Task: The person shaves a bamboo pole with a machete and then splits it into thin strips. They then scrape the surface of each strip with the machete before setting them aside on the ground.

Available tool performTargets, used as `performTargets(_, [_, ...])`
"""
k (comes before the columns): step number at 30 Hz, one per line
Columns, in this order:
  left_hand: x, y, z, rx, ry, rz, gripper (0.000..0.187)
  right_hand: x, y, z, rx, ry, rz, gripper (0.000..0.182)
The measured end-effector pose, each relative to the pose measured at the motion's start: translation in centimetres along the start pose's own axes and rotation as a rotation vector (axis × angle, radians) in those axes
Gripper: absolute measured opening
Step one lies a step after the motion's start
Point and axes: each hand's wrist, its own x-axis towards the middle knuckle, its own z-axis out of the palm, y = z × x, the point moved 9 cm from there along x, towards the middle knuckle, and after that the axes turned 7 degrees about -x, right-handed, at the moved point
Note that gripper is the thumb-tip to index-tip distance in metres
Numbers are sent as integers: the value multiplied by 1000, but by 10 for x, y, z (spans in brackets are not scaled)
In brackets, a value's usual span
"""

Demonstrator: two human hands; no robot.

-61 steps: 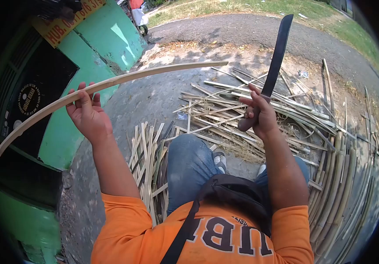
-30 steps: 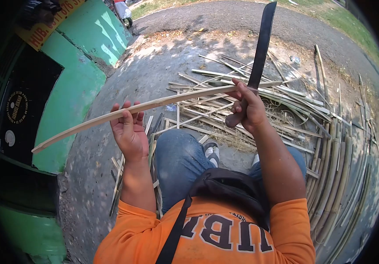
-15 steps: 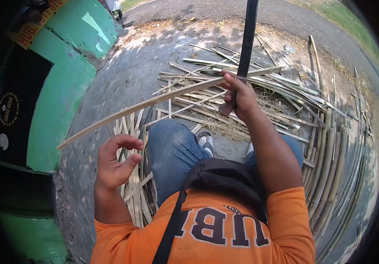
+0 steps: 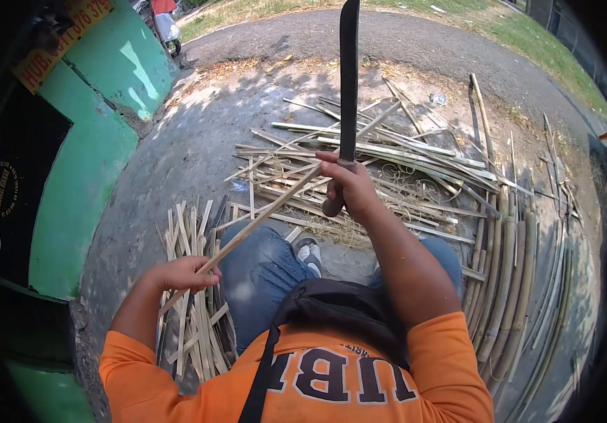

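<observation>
A machete [image 4: 348, 81] stands upright in my right hand [image 4: 357, 194], its dark blade pointing up and its handle inside my closed fingers. The same hand's thumb and forefinger also pinch a long bamboo strip [image 4: 264, 209] that crosses just below the blade. Down at the left, my left hand [image 4: 183, 273] is closed around the strip near its lower end, with the fingertips hidden in part. The strip slants from there up to the right, past the machete. Beneath my left hand lies a bundle of split bamboo strips [image 4: 201, 338].
A loose pile of bamboo strips [image 4: 296, 185] spreads over the concrete ahead of my feet. Whole bamboo poles [image 4: 506, 289] lie at the right. On the left stands a green wall [image 4: 81, 190]. A black waist bag [image 4: 349, 310] rests on my lap.
My left hand has gone from open beside the strip to closed on its lower end. The strip has tilted more steeply. The machete and right hand sit lower and further left in view.
</observation>
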Motion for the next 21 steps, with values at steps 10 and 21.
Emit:
performTargets(10, [-4, -58, 88, -499, 131, 194, 30, -15, -20, 30, -136, -164, -43, 47])
performTargets(21, [14, -49, 89, -323, 531, 269, 31, -17, -53, -6, -988, 146, -244, 35])
